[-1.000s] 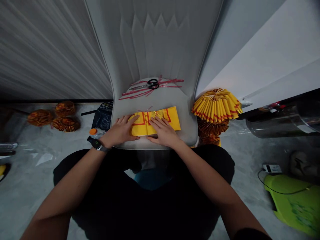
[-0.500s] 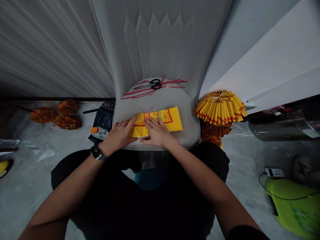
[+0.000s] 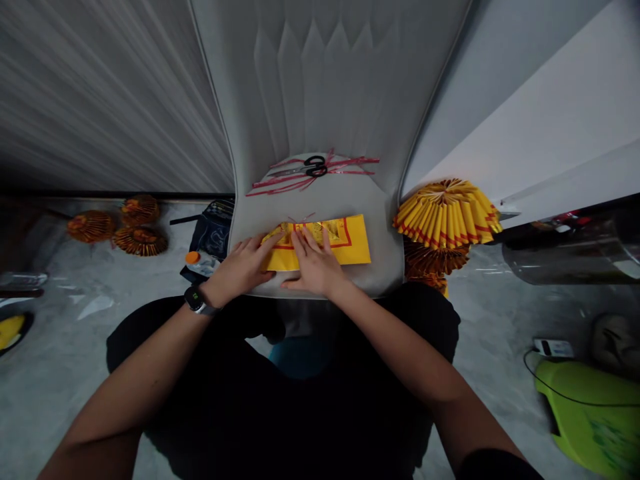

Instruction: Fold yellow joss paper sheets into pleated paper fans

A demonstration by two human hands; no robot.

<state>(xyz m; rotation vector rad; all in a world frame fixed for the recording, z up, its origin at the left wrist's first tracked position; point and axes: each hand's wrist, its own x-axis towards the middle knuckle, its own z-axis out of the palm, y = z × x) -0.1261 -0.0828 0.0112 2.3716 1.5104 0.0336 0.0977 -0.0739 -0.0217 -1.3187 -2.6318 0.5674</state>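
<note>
A yellow sheet of paper [image 3: 357, 240] with a red border and gold foil patches lies on the grey chair seat [image 3: 385, 279]. My left hand [image 3: 244, 263] lies at the paper's left end, fingers stretched over its edge. Flat on the paper's middle rests my right hand [image 3: 316, 263], fingers spread and pointing away from me. Thin pink ends of string stick up just behind the paper. Farther back on the seat, black-handled scissors [image 3: 316, 167] lie over several pink plastic strings [image 3: 350, 162].
Pleated yellow paper fans [image 3: 447, 213] are stacked right of the chair. Several round pleated pieces [image 3: 140, 241] lie on the floor at left, near a bottle with an orange cap [image 3: 203, 263] and a dark bag [image 3: 215, 230]. A green plastic object [image 3: 590, 407] is at lower right.
The view has shifted slightly. My right fingers have spread a little on the paper, and my left hand has slid slightly outward along it.
</note>
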